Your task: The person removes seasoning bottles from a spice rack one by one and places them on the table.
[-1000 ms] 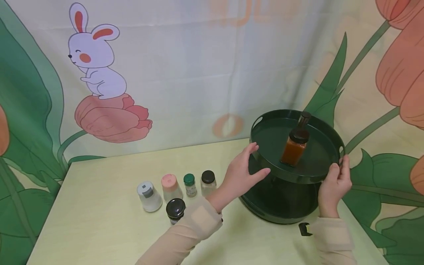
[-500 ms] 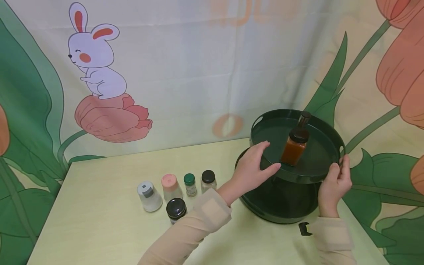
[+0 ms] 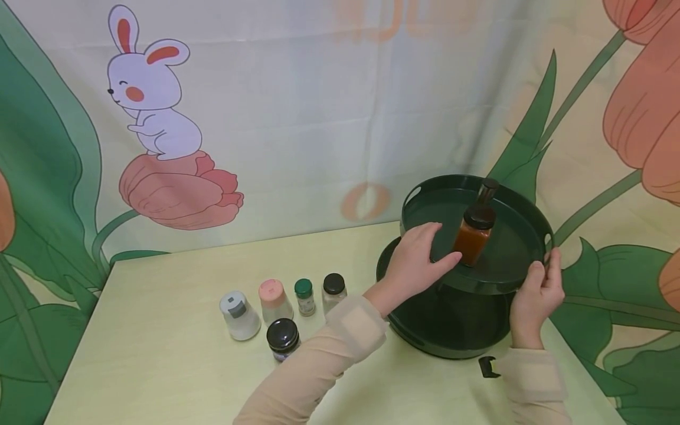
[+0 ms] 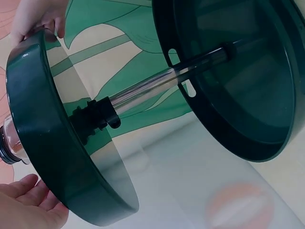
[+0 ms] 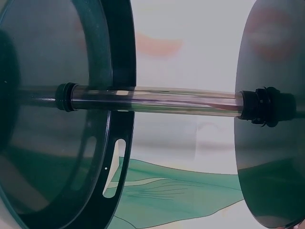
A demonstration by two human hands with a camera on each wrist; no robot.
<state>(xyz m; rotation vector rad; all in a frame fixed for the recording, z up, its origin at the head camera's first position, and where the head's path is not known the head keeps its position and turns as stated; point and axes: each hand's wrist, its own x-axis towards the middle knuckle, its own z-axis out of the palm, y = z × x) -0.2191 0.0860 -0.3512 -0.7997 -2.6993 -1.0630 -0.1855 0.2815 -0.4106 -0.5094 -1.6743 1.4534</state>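
Note:
A dark green two-tier round tray stands at the table's right; its upper tier (image 3: 510,260) has cut-out handles, and a clear tube (image 5: 181,101) joins it to the lower tier (image 3: 451,319). On the upper tier sits a jar of orange-brown contents (image 3: 473,239) with a black lid. My left hand (image 3: 417,262) reaches over the tier's near left rim, thumb and fingers spread, its thumb tip close beside the jar; it holds nothing. My right hand (image 3: 536,301) grips the upper tier's rim at the right handle, thumb on the near side. In the left wrist view the jar (image 4: 13,138) is partly hidden.
Left of the tray stand several seasoning containers: a grey-topped shaker (image 3: 240,316), a pink-topped one (image 3: 275,301), a green-capped bottle (image 3: 305,297), a black-capped jar (image 3: 334,289) and a black-lidded jar (image 3: 283,337). A printed cloth (image 3: 297,118) hangs behind the table.
My left hand has moved right over the upper tier's rim, closer to the jar. The right hand, the tray and the jar have stayed in place.

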